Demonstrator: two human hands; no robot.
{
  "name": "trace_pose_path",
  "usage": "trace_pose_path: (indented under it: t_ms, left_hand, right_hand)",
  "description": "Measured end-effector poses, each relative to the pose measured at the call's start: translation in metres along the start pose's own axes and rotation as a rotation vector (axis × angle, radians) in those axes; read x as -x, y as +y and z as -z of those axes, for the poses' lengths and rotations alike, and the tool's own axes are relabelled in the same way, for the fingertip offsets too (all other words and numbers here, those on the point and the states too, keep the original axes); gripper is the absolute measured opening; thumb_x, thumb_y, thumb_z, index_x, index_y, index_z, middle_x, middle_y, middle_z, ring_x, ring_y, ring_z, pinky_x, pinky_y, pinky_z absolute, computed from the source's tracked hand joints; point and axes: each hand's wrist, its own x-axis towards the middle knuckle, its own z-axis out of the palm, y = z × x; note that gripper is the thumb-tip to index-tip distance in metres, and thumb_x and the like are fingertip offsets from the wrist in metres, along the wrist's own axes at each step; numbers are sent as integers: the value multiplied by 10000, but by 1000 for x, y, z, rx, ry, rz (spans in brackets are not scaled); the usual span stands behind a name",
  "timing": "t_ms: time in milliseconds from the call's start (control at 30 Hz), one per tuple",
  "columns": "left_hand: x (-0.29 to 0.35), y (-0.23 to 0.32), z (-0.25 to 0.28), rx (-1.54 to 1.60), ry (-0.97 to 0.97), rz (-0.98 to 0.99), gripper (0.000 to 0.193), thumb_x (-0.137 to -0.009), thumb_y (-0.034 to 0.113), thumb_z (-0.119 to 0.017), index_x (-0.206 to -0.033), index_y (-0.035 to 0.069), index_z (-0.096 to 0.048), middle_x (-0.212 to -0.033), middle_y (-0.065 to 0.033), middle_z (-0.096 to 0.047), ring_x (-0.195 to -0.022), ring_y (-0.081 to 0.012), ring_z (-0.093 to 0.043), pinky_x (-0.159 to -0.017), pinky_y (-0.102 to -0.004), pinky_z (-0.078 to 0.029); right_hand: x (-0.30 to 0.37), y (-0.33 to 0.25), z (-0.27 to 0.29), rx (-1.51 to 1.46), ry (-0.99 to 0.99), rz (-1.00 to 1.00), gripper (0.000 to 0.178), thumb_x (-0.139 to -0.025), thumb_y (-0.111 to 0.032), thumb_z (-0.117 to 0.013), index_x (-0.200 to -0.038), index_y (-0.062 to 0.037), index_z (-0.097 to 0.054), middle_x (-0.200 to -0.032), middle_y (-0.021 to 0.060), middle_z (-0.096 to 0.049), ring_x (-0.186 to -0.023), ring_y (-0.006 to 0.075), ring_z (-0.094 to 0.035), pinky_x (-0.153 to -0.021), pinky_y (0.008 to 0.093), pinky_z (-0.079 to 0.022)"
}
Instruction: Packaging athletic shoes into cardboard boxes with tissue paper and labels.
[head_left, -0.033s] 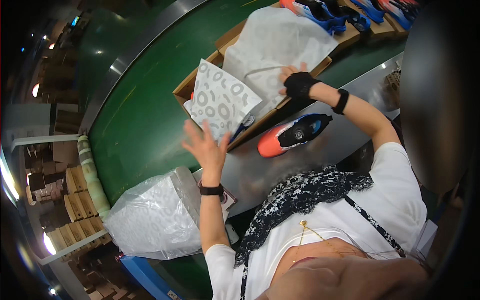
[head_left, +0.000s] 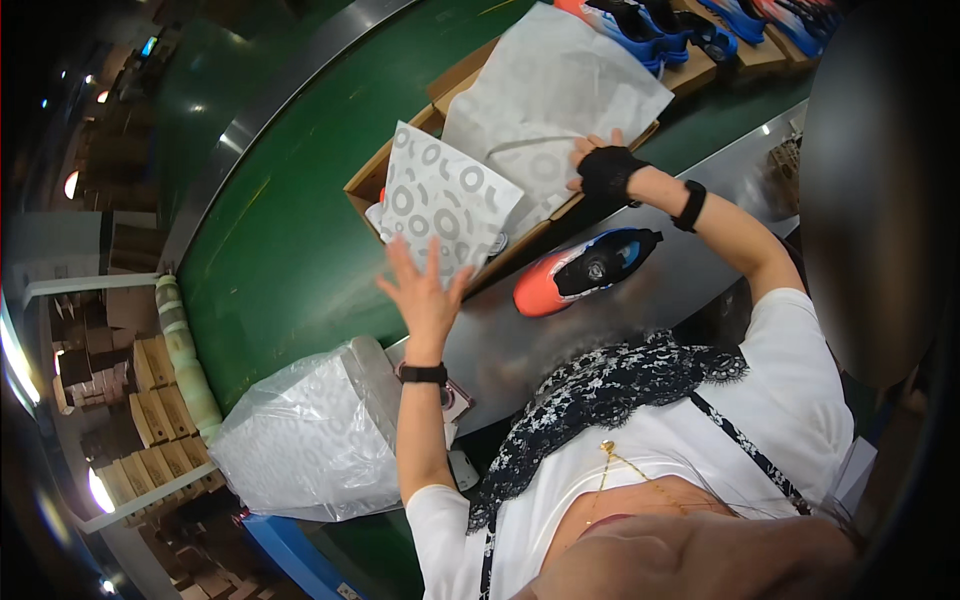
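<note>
An open cardboard box lies on the green surface, covered by a sheet of white wrapping paper and a folded flap with grey ring patterns. My left hand is at the near left corner of that flap, fingers spread; whether it touches the paper I cannot tell. My right hand, in a black fingerless glove, rests with fingers apart at the paper's near right edge. Just in front of the box a sports shoe, orange-red at the toe, black and blue behind, sits on the metal ledge.
A clear plastic bag of patterned paper lies at the near left. More blue and orange shoes stand on boxes at the far right. The green work surface runs along the left, bordered by a metal rail. Stacked cartons stand beyond.
My left hand has shifted slightly right, over the near corner of the patterned flap. My right hand has slid a little to the right. The paper has moved slightly; the shoe stays put.
</note>
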Motion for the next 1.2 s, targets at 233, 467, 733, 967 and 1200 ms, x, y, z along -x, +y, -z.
trace_pose_path:
  t_ms: [233, 467, 733, 967, 1200]
  left_hand:
    - [-49, 8, -36, -39, -715, -294, 438, -692, 460, -599, -996, 145, -611, -1316, -137, -292, -1237, -340, -210, -892, -667, -117]
    - [-38, 42, -35, 431, -504, -243, 452, -686, 452, -617, -925, 69, -634, -1156, -157, -477, -1148, -321, -367, -932, -548, -233]
    - [34, 75, 6, 889, -735, 154, 762, -567, 277, -762, -1145, -41, -380, -964, -182, -569, -893, -241, -558, -801, -318, -418]
    - [68, 46, 40, 920, -483, 200, 598, -559, 256, -759, -1032, 2, -497, -944, -158, -583, -874, -269, -572, -773, -326, -434]
    - [97, 22, 38, 894, -419, 307, 596, -545, 266, -764, -1028, 21, -516, -932, -140, -588, -857, -277, -572, -763, -332, -441]
  right_hand:
    - [85, 2, -17, -210, 515, 570, 267, -621, -225, -655, -785, -50, -537, -752, 108, -532, -738, 267, -527, -659, 364, -402]
    - [115, -2, -75, -195, 319, 382, 238, -632, -200, -636, -774, -74, -494, -578, 83, -526, -639, 248, -546, -818, 397, -339]
    - [81, -61, 24, -283, 314, 919, 177, -677, -232, -581, -655, -104, -460, -540, 64, -487, -603, 236, -499, -658, 313, -376]
    - [-75, -156, 90, -700, 314, 864, 170, -734, -224, -497, -712, -59, -529, -680, 135, -557, -654, 287, -557, -652, 356, -425]
    - [-222, -249, 11, -451, 314, 658, 170, -694, -222, -545, -716, -62, -600, -762, 121, -607, -753, 288, -578, -676, 361, -449]
